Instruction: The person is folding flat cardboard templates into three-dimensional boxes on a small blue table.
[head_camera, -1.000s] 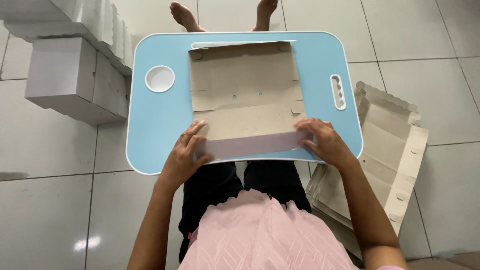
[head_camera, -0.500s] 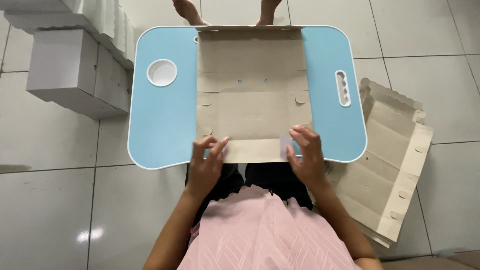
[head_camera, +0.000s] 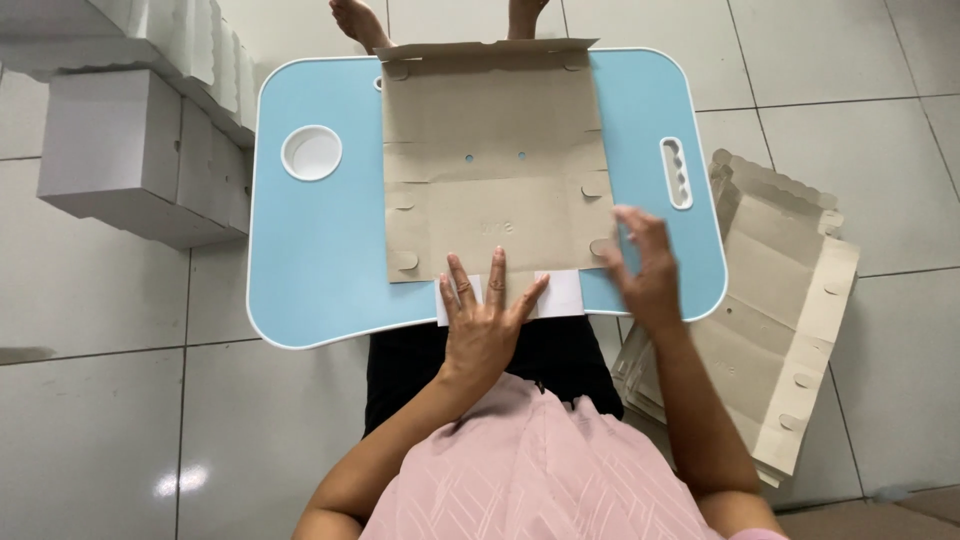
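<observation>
1. Flat cardboard box blank (head_camera: 495, 165): brown, unfolded, lies on the blue lap table (head_camera: 320, 250) and runs forward from your fingertips to the far edge; its near flap, white side up (head_camera: 560, 295), is folded toward you.
2. Your left hand (head_camera: 485, 320): open, fingers spread, palm pressed flat on the white flap, grasping nothing.
3. Your right hand (head_camera: 645, 270): blurred, open with fingers loosely spread, at the blank's near right corner; whether it touches the cardboard cannot be told.
4. Round white cup recess (head_camera: 311, 153): in the table, forward and left of your left hand.
5. Stack of flat blanks (head_camera: 790, 300): on the tiled floor, just right of your right hand.
6. White folded boxes (head_camera: 130, 150): on the floor, well left of your left hand.
</observation>
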